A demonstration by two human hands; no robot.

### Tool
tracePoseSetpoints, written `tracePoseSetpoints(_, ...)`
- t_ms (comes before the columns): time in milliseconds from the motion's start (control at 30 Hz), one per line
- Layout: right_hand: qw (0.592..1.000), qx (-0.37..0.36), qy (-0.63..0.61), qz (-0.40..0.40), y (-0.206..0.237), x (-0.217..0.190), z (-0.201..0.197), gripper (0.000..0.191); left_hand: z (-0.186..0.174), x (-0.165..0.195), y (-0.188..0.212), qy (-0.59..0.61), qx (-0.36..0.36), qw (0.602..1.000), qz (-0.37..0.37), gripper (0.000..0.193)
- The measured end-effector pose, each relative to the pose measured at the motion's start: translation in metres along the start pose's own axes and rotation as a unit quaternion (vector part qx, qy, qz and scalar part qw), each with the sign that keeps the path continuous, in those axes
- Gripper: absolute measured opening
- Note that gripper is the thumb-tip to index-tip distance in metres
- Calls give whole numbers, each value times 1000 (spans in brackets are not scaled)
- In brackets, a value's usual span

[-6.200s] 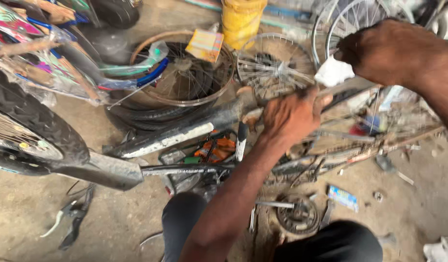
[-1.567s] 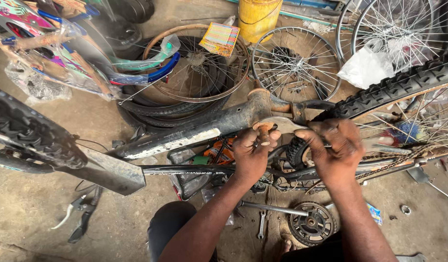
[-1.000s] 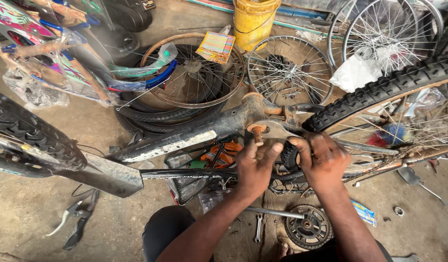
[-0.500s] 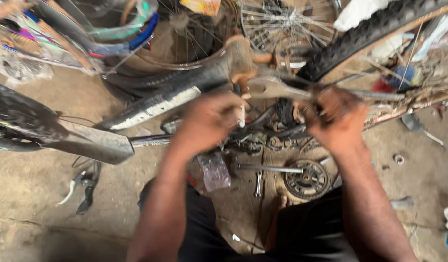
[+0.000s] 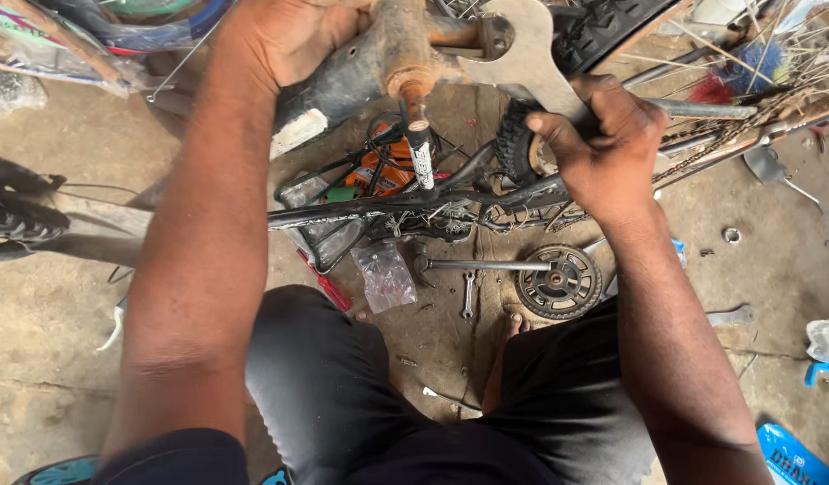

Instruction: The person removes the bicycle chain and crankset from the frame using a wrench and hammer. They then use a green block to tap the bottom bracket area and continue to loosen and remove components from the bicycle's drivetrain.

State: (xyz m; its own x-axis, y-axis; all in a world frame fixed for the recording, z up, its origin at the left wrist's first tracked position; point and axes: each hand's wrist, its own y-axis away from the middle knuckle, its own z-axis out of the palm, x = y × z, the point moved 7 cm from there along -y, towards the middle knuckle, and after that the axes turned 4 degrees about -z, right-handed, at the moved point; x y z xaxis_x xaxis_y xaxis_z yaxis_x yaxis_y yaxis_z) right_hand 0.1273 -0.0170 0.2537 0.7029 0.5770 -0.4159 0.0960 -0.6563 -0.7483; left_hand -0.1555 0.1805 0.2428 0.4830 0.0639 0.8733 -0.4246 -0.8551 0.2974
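My left hand [image 5: 293, 36] grips the rusty bicycle frame [image 5: 342, 85] at the top of the view, beside its orange-brown bottom bracket shell [image 5: 405, 45]. My right hand [image 5: 603, 144] is closed around the handle of a large flat metal spanner [image 5: 522, 49]. The spanner's open jaw sits on the end of the bracket axle [image 5: 491, 31]. A knobbly black tyre [image 5: 603, 27] runs behind the spanner.
On the dirt floor between my knees lie a crank arm with chainring [image 5: 554, 280], a small spanner [image 5: 468, 295], a red-handled tool [image 5: 324, 283] and a clear plastic bag [image 5: 385, 274]. Orange pliers [image 5: 378, 171] sit under black frame tubes. A spoked wheel [image 5: 774, 81] is at right.
The camera has come in much closer over the bottom bracket. My left hand moved up from the bracket onto the frame, and my right hand now holds the spanner handle lower down.
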Motion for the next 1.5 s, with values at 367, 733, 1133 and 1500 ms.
tracePoseSetpoints(367,999,11,27,28,-7,-7,10,32,17,28,-5,209,-97,966,119,43)
tracePoseSetpoints(733,937,58,-279,201,5,-12,17,12,57,12,154,56,473,824,306,12)
tracePoseSetpoints(1133,887,-202,-324,261,41,22,61,39,203,-24,149,106,-35,988,105,25)
tracePoseSetpoints(1500,845,-497,86,180,219,80,218,28,206,17,122,551,-39,828,92,52)
